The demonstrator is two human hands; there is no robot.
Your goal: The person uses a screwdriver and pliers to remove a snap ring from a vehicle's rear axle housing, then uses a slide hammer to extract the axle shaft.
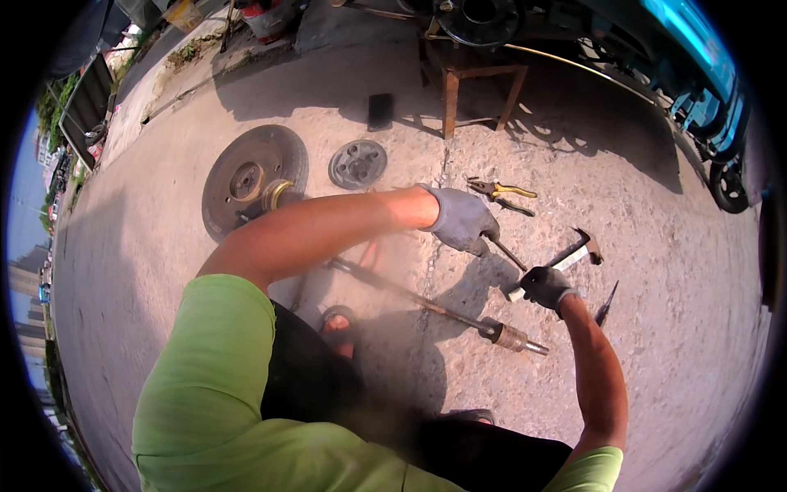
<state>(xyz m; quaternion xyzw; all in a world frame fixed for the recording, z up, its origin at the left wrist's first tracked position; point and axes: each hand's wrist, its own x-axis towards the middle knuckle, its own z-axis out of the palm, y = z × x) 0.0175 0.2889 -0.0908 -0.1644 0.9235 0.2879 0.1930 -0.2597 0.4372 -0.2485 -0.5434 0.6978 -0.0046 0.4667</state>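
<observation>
My left hand (463, 220), in a grey glove, is closed around one end of a thin dark metal rod (508, 253). The rod slants down toward my right hand (547, 287), whose dark glove is wrapped around the pale handle of a hammer (570, 257). The hammer's dark, curved head points up and to the right. Below both hands, a long metal shaft (410, 297) crosses the ground at a slant, with a thick ribbed collar (508, 336) near its right end. Beyond my left hand lie pliers (502, 195) with yellow and black handles.
A wheel (232, 176) lies at the left beside a round metal plate (358, 164) with holes. There is a dark flat rectangle (380, 112) farther back. A wooden stool (450, 102) stands near a blue vehicle (697, 94). Right of my right hand lies a dark pointed tool (607, 303).
</observation>
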